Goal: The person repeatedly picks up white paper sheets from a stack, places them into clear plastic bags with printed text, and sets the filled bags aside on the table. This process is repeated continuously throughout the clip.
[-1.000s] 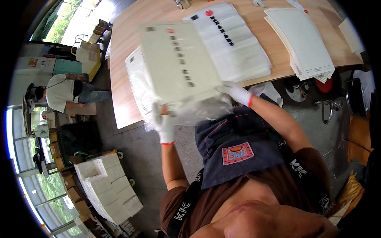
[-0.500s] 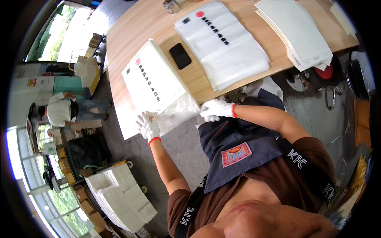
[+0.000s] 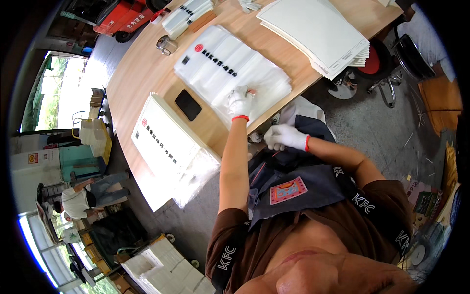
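Observation:
My left hand (image 3: 240, 102), in a white knit glove with a red cuff, rests on the near part of a pile of clear printed plastic bags (image 3: 259, 63). Its fingers are bent in and pinch at the top bag. At the table's front edge my right hand (image 3: 286, 137), gloved the same way, hangs with curled fingers and nothing visible in them. Left of my hands lies a stack of white printed sheets (image 3: 164, 134) with clear plastic bunched over its near end. That plastic hangs past the table edge.
A black phone (image 3: 188, 105) lies between the two piles. Large white sheets (image 3: 313, 34) are stacked at the right, and a metal jar (image 3: 166, 45) stands further back. Wheeled stools (image 3: 374, 61) are beside the table. A person (image 3: 76, 201) stands far left, near stacked white boxes (image 3: 161, 269).
My left hand has left the plastic-covered sheets and reached up and right onto the bag pile. The right hand has shifted slightly right. The whole view has swung round.

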Demonstrator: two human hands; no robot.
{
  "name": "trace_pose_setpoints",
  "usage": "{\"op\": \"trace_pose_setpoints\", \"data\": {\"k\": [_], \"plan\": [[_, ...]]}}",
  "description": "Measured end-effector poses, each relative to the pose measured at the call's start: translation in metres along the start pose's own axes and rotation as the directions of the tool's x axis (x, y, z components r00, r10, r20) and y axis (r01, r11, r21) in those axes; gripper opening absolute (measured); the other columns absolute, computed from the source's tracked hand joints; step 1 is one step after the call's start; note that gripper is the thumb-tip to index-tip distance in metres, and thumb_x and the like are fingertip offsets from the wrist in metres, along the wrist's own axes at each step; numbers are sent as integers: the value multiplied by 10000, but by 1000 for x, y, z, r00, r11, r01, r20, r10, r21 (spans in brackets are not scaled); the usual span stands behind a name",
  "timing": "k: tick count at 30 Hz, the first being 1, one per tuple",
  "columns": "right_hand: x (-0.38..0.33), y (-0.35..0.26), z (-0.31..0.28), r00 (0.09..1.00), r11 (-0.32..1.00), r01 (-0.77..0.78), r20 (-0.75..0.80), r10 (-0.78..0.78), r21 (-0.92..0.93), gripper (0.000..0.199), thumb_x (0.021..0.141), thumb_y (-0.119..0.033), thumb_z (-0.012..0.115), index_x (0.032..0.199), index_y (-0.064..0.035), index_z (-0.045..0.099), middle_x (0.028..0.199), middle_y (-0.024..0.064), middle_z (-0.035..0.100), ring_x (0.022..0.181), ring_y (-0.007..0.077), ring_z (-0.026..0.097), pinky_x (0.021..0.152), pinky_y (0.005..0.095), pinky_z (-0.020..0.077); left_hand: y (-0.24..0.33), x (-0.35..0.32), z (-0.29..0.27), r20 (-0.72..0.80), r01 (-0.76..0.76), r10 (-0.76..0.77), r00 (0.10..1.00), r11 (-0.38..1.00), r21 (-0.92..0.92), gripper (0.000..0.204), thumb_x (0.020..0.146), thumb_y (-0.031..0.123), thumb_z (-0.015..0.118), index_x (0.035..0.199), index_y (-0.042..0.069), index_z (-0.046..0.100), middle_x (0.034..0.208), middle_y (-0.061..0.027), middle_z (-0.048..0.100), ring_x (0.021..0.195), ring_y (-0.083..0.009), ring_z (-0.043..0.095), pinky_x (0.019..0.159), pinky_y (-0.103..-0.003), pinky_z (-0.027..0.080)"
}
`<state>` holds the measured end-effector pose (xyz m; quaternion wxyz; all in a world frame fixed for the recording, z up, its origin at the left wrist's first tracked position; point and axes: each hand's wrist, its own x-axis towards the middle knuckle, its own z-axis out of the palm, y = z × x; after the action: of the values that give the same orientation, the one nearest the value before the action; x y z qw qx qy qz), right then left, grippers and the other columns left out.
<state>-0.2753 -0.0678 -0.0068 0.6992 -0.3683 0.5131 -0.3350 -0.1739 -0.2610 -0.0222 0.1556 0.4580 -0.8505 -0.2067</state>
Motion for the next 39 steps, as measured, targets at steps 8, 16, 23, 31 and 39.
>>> {"op": "trace_pose_setpoints", "data": {"k": [8,16,23,31,39], "plan": [[121,-50,-55,879,903,391,-363,-309,180,402,883,-419,566,1029,-51,633,796,28,653,669,195,605,664,323,501,0,12,-35,-80,-206,204,976,979,-11,121,833,190,579,817,124,679,912,-85,651,879,-287,585,814,-396,450],[112,-14,-111,795,588,-135,-441,-416,-797,508,904,-484,473,794,-23,654,730,120,638,678,251,617,682,380,504,8,35,-127,-87,-88,-52,995,-14,-996,291,921,115,559,1180,54,439,896,-114,651,571,-104,493,747,-301,510],[51,-82,-67,757,785,73,-478,-445,-616,440,883,-455,490,797,-43,618,760,113,623,687,239,600,680,356,498,99,5,-91,56,-40,90,994,804,-594,130,929,52,507,1038,32,575,945,-58,683,592,-85,522,616,-235,456],[17,-33,-61,783,506,137,-219,-582,-851,247,849,-335,515,860,-112,622,803,73,632,729,268,593,714,360,499,180,-103,-54,84,-534,573,815,800,-272,247,738,26,585,971,108,583,799,-166,609,723,-357,618,597,-434,480],[-77,-46,-141,419,68,-164,-132,-899,-984,319,710,-61,576,1012,-153,627,1046,39,611,1003,260,564,885,377,452,75,-48,-12,-89,-281,267,959,887,-365,208,907,126,564,1095,38,585,958,-165,666,865,-295,657,726,-361,513]]}}
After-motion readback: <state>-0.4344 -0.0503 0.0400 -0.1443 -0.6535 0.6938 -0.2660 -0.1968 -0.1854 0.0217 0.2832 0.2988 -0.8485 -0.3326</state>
